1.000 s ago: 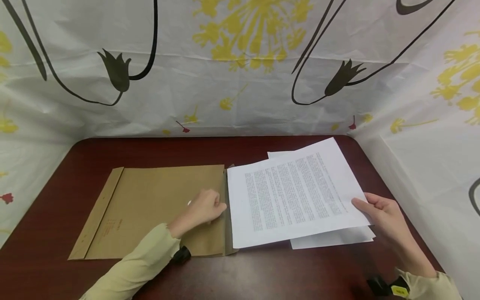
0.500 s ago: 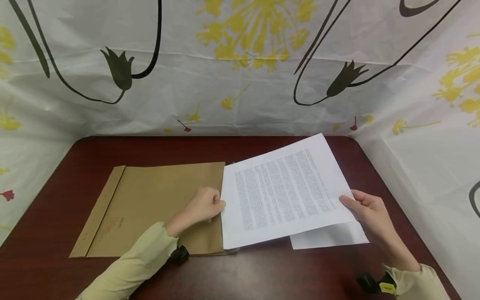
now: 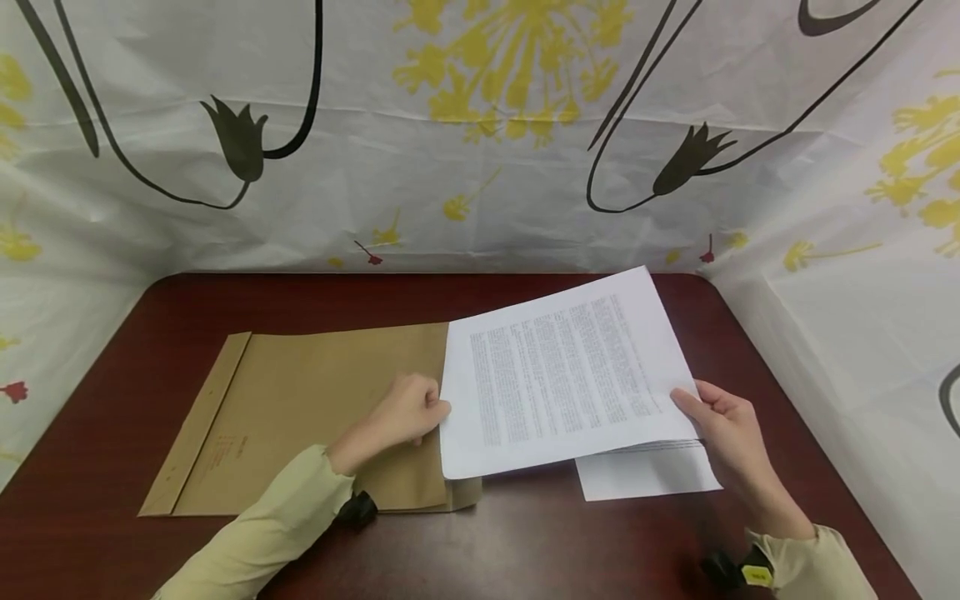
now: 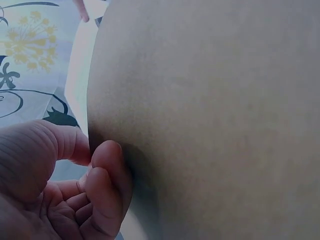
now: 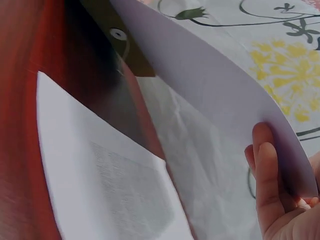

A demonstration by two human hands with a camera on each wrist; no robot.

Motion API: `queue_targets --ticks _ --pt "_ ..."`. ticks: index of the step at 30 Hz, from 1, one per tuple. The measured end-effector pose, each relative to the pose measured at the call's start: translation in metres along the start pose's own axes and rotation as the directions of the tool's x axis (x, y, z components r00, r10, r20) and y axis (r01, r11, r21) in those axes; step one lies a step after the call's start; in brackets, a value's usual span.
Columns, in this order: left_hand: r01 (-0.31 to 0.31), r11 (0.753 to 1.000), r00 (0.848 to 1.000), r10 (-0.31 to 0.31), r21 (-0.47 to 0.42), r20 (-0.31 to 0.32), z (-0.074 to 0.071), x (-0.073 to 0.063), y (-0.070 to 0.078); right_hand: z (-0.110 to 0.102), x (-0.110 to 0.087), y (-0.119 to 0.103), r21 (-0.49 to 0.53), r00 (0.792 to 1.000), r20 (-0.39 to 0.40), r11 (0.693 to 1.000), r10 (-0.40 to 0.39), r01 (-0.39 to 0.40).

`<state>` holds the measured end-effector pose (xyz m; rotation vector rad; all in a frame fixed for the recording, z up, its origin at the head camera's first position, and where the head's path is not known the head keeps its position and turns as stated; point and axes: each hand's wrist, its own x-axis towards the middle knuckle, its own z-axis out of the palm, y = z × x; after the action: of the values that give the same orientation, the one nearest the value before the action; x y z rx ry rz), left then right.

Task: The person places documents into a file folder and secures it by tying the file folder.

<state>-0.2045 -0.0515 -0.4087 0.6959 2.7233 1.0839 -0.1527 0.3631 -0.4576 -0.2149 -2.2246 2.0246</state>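
Note:
A brown paper envelope lies flat on the left half of the table. My left hand pinches its right edge between thumb and curled fingers; the left wrist view shows the envelope bowed up from that pinch. My right hand holds printed paper by its near right corner, thumb on top and fingers beneath. The paper is tilted, its left edge at the envelope's open end; whether it enters there is hidden. I cannot tell if it is one sheet or several.
Another printed sheet lies on the dark red table under the held paper. A flap with a white button and string shows beyond the paper. Patterned white cloth encloses the table's back and sides.
My right hand has brought the printed paper leftward, so its left edge now meets the envelope's right edge and covers much of the flap. The left hand keeps its pinch, nearly still.

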Motion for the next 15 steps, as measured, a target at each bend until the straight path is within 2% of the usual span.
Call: queue_targets --ticks 3,5,8,11,15 --pt "-0.002 1.000 1.000 0.002 0.008 0.001 -0.001 0.000 0.001 0.013 -0.009 -0.010 -0.029 1.000 -0.011 1.000 -0.002 0.002" --pt "0.001 1.000 1.000 -0.001 0.015 0.005 -0.002 0.000 0.003 0.025 -0.018 -0.026 0.008 1.000 -0.021 1.000 -0.012 0.013" --pt "0.004 1.000 1.000 -0.004 0.021 0.004 -0.004 0.000 0.004 0.041 -0.030 -0.042 0.058 0.997 -0.076 0.998 -0.030 0.035" --pt "0.006 1.000 1.000 -0.006 0.025 -0.004 -0.005 0.000 0.006 0.051 -0.036 -0.046 0.097 0.994 -0.105 0.994 -0.039 0.050" --pt "-0.002 1.000 1.000 0.002 0.030 -0.008 -0.006 0.000 0.008 0.057 -0.039 -0.042 0.113 0.995 -0.097 0.993 -0.035 0.046"
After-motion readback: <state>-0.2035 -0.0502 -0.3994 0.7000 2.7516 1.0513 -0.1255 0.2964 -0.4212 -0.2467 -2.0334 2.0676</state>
